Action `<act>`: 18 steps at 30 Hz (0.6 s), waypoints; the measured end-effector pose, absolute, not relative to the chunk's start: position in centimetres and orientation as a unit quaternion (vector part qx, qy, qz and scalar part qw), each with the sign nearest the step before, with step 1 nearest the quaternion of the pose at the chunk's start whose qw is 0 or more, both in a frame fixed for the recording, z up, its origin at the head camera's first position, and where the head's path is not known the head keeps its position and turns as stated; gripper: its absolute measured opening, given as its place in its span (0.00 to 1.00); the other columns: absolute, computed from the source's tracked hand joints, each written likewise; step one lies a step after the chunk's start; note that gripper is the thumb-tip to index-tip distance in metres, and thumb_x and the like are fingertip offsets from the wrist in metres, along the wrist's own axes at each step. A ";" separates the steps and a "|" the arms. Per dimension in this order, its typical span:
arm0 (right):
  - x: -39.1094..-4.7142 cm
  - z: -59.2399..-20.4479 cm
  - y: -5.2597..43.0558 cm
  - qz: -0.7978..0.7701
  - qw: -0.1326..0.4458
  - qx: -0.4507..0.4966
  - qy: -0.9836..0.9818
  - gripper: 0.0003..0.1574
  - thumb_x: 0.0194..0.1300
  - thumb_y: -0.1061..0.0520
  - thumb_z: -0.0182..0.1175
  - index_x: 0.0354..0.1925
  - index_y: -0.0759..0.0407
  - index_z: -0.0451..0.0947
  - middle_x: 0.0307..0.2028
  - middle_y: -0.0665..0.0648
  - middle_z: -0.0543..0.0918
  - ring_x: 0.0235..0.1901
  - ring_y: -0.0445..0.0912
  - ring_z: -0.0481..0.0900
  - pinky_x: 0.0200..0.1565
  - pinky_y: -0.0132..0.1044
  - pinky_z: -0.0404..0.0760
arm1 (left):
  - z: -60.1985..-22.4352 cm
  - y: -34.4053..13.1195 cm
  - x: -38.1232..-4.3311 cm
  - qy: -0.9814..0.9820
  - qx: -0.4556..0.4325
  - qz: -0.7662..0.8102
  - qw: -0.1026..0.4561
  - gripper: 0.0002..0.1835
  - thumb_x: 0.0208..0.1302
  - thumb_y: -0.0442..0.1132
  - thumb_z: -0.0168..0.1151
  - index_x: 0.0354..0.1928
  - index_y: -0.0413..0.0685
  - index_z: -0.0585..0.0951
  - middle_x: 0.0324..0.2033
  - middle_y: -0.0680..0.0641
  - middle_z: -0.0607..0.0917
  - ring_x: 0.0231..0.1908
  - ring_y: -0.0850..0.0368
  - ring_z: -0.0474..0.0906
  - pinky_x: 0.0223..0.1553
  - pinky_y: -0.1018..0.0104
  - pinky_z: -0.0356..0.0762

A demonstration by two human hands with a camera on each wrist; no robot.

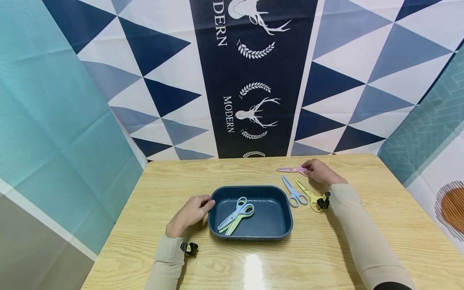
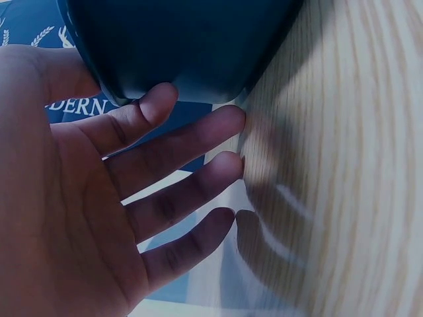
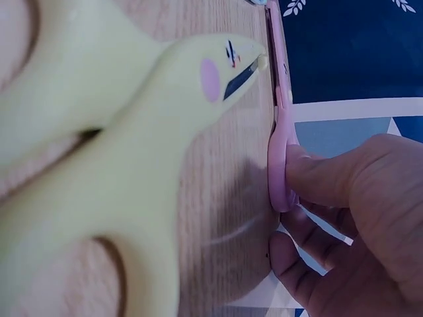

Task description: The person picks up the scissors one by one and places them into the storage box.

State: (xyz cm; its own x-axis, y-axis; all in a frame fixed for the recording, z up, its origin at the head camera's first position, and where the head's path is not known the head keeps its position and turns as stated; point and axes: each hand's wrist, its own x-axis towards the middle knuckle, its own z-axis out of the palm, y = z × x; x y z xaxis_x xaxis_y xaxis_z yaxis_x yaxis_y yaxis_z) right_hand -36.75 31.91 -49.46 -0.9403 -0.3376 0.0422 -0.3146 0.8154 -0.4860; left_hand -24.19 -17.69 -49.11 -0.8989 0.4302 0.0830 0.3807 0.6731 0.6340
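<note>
A dark blue tray (image 1: 270, 231) holds blue scissors (image 1: 232, 216) lying across green scissors (image 1: 235, 223). At its left wall my left hand (image 1: 192, 211) pinches the rim, thumb over the edge and index finger against the outside; the other fingers (image 2: 192, 191) spread near the tabletop. Toward the table's back edge, my right hand (image 1: 320, 171) pinches the handle of pink scissors (image 1: 291, 169), with the thumb on the handle loop (image 3: 281, 178) in the right wrist view. Nearer me lie a second pair of blue scissors (image 1: 290, 187) and yellow scissors (image 1: 308, 192), partly hidden by the wrist camera.
The wooden table (image 1: 152, 181) ends at a patterned cloth backdrop (image 1: 253, 80) just behind the pink scissors. Teal cloth (image 1: 72, 121) hangs along the left side. The loose blue and yellow scissors lie between the tray and my right forearm (image 1: 362, 233).
</note>
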 end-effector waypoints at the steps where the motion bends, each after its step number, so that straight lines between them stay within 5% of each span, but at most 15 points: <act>1: -36.8 -49.5 31.9 -0.251 0.022 -0.172 0.952 0.17 0.71 0.68 0.58 0.55 0.79 0.77 0.47 0.75 0.82 0.47 0.64 0.81 0.53 0.61 0.77 | -49.1 -17.7 -24.2 0.914 0.222 0.338 0.037 0.19 0.80 0.47 0.53 0.26 0.53 0.71 0.19 0.56 0.66 0.20 0.65 0.62 0.29 0.70 0.63; 18: -36.7 -49.4 31.9 -0.276 0.040 -0.145 0.949 0.13 0.68 0.67 0.65 0.48 0.74 0.82 0.40 0.67 0.85 0.39 0.54 0.81 0.46 0.48 0.79 | -49.2 -17.6 -24.3 0.914 0.221 0.339 0.039 0.19 0.80 0.46 0.53 0.26 0.51 0.70 0.19 0.56 0.65 0.19 0.64 0.61 0.29 0.70 0.62</act>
